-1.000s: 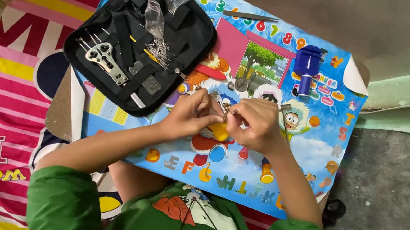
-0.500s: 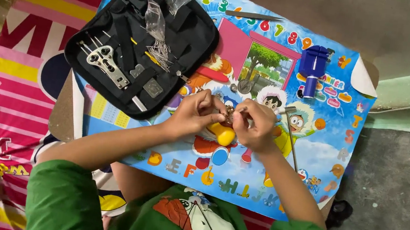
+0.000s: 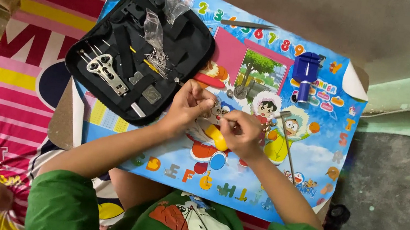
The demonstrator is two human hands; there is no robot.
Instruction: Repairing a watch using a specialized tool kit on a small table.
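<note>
On a small table covered by a bright cartoon alphabet poster, over a striped mat and grey floor, the left hand and right hand pinch closed around a yellow tool near the poster's middle, a black tool case lying open at its far left corner.

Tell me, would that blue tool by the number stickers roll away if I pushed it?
Probably not far. The blue tool looks blocky at the top, with a rounder handle below, so it would likely slide or rock on the poster rather than roll. It seems stiff plastic, probably light. The poster looks glossy, so it may slip easily.
</note>
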